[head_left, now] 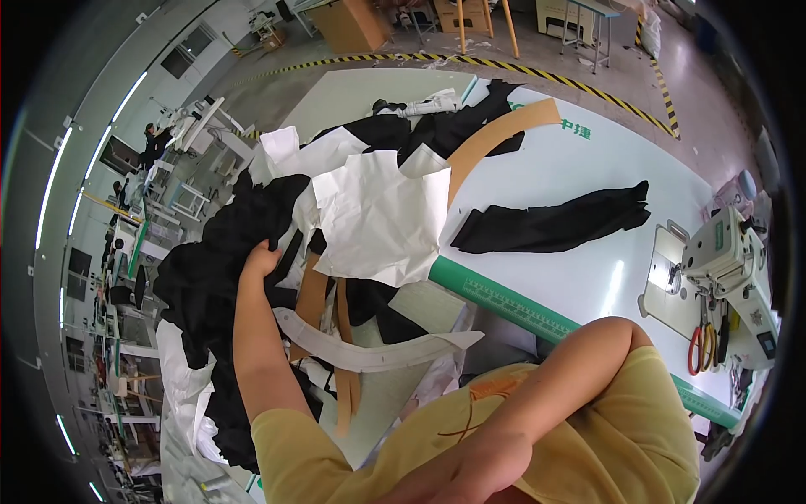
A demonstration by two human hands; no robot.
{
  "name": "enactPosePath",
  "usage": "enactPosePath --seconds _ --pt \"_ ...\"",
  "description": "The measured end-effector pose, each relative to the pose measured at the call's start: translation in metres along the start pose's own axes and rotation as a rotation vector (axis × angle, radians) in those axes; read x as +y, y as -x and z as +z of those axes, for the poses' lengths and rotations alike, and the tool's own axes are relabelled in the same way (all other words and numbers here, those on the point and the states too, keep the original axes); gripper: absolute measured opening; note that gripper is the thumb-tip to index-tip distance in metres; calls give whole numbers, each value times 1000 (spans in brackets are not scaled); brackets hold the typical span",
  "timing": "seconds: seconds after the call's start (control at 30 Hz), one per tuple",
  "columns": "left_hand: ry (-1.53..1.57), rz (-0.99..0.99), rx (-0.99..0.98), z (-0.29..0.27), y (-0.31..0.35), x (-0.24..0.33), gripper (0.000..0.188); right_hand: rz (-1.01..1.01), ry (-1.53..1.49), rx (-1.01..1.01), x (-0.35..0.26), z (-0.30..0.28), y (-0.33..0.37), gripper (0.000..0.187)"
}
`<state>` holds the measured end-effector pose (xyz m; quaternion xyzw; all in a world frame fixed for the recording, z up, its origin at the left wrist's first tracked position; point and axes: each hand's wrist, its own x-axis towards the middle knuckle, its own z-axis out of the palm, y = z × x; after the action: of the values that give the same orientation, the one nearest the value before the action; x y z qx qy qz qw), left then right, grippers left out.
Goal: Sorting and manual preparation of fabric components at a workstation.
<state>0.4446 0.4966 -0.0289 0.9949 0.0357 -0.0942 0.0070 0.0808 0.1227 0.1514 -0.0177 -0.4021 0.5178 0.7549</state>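
My left hand reaches into a heap of black fabric on the left. Its fingers close on the cloth, partly hidden by the folds. My right arm bends across my body, and the right hand hangs at the lower edge with its fingers out of sight. Just right of my left hand lies a crumpled white paper pattern piece. Below it are a curved pale strip and brown card strips. A flat black fabric piece lies apart on the table.
A white sewing machine stands at the right, with scissors hanging beside it. A long green ruler strip runs along the table edge. A curved brown card pattern lies at the far side. Other workstations line the left.
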Motion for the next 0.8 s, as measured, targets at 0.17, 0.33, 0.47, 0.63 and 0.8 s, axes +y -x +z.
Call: enactPosePath --seconds 0.17,0.33,0.47,0.63,0.8 --pt "-74 42 322 -67 77 122 42 139 161 29 -29 -2 38 56" --pt "276 916 513 -63 157 226 57 -188 790 181 -26 -9 70 23" --pt "8 1186 346 -30 216 285 82 -156 759 523 -16 -12 100 18" --pt "231 971 410 -38 155 245 53 -17 970 1422 5 -15 169 17" --pt "234 624 1067 -99 145 176 56 185 2164 1875 5 -13 229 22"
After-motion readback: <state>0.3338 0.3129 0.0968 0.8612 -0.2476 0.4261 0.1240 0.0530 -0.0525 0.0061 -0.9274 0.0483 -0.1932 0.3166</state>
